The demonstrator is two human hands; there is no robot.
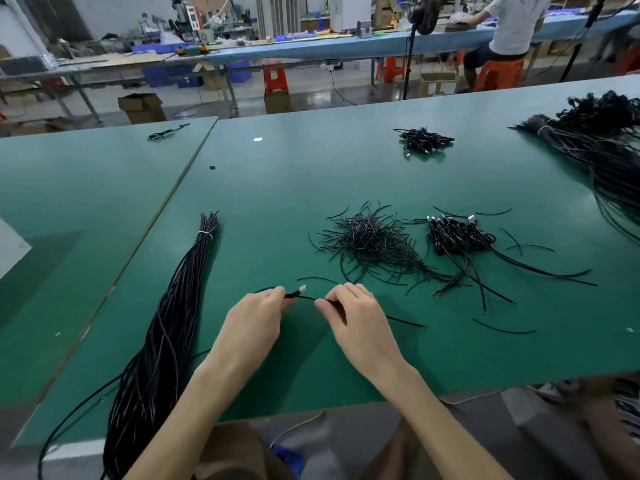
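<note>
A thin black cable (306, 297) with a silver plug at its end stretches between my two hands just above the green table (346, 168). My left hand (256, 317) pinches it near the plug. My right hand (353, 310) grips the cable a short way along, and its loose end trails out to the right on the table. A long tied bundle of black cables (166, 341) lies left of my hands and hangs over the front edge.
Behind my hands lie a heap of short black ties (370, 240) and a pile of coiled cables (457, 237). Farther back sit a small coiled pile (424, 140) and a big cable bundle (602, 147) at the right. A person sits at the far bench.
</note>
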